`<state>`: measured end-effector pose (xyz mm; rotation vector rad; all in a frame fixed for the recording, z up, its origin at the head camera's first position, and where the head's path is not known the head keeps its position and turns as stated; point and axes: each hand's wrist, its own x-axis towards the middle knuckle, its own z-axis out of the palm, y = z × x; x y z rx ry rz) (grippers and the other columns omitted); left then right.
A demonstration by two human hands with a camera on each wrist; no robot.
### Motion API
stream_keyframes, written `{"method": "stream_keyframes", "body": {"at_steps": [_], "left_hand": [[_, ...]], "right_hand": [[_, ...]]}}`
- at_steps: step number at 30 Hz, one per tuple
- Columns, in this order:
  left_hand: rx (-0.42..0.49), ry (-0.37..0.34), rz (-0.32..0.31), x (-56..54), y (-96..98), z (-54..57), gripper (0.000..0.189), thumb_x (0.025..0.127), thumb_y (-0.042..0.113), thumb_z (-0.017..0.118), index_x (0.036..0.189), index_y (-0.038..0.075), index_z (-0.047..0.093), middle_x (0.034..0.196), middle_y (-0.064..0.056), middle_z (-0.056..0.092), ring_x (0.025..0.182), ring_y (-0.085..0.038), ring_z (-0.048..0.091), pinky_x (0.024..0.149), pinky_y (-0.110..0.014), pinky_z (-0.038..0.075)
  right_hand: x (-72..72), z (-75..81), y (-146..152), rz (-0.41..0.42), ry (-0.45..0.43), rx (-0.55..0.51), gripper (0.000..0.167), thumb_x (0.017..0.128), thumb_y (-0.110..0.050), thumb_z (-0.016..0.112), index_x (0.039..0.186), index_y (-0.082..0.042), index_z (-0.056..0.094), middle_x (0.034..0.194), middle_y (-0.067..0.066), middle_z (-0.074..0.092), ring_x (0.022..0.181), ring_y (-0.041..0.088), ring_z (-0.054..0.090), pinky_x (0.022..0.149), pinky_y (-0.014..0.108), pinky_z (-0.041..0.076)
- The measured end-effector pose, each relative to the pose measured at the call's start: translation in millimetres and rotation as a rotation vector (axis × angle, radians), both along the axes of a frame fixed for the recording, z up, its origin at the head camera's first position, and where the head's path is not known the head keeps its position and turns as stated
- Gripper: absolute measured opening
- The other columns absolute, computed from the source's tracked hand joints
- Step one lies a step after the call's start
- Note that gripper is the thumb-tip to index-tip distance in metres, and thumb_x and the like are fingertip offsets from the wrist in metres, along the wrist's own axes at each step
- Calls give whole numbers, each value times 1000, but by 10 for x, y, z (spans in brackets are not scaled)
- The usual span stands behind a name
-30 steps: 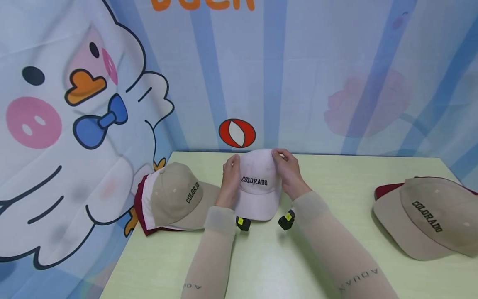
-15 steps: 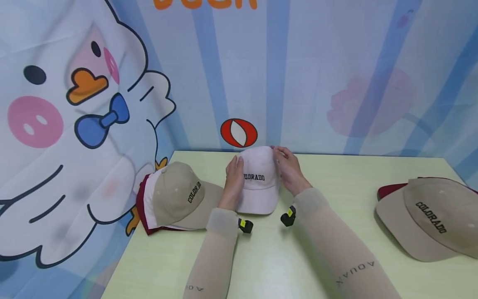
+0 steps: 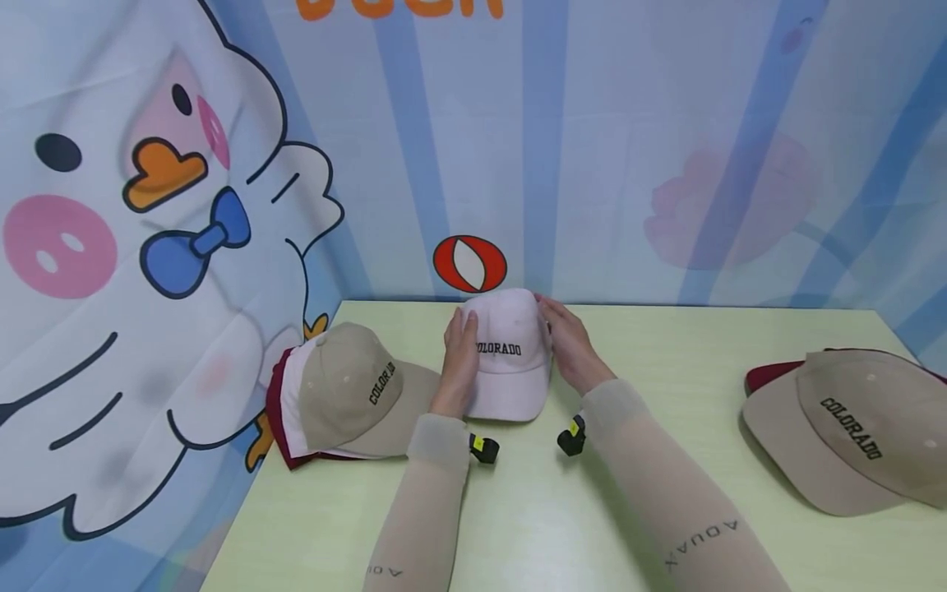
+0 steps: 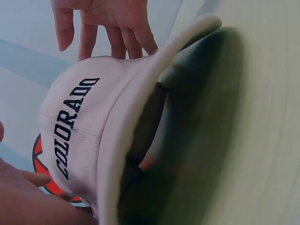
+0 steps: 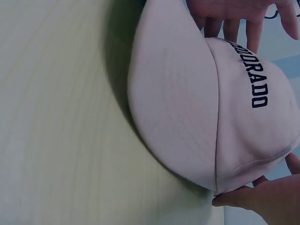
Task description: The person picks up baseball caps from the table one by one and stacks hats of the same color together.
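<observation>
A pale pink baseball cap (image 3: pixel 506 358) lettered COLORADO sits upright at the table's back edge, its brim toward me. My left hand (image 3: pixel 462 358) lies along the cap's left side, with its fingers fairly straight. At the cap's right side is my right hand (image 3: pixel 573 341), its fingers extended against the crown. The left wrist view shows the right hand's fingers (image 4: pixel 129 40) reaching straight down beside the cap, and a dark hollow under the brim. In the right wrist view, the right thumb (image 5: pixel 232 199) touches the cap's lower edge near the brim corner.
On the left, a beige COLORADO cap (image 3: pixel 348 386) covers a white one (image 3: pixel 293 411) and a maroon one (image 3: pixel 275 403). Another beige cap (image 3: pixel 851 427) lies at the right over a maroon cap (image 3: pixel 769 376). A cartoon-printed cloth (image 3: pixel 614 148) hangs behind the table (image 3: pixel 666 362).
My fingers have shifted from the cap's upper sides to lie flatter along it. The cap has moved slightly back and left. The caps at both sides have stayed in place.
</observation>
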<state>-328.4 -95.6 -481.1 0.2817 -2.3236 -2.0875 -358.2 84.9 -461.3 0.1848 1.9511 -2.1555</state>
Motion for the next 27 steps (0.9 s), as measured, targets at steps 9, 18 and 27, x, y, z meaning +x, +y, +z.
{"method": "stream_keyframes", "body": {"at_steps": [9,18,27], "left_hand": [[6,48,21,-5,8,-5,77,105,64,37,168,25,13,175,1,8,161,-25,14,131,-50,11],[-92,105,24,74,124,204,72,107,57,39,167,26,16,174,0,11,157,-26,23,129,-55,21],[-209,182,-26,228,227,434,66,108,50,42,165,19,26,173,-8,15,158,-30,21,126,-59,24]], "right_hand": [[21,-29,68,6,7,41,50,112,-36,40,160,-24,40,172,-1,26,161,25,20,131,41,19],[166,-84,275,-6,51,111,52,111,-34,45,161,-23,39,172,3,26,161,25,19,131,45,16],[451,-53,327,-54,54,38,45,111,-22,46,154,-11,47,160,15,45,151,30,39,126,44,31]]}}
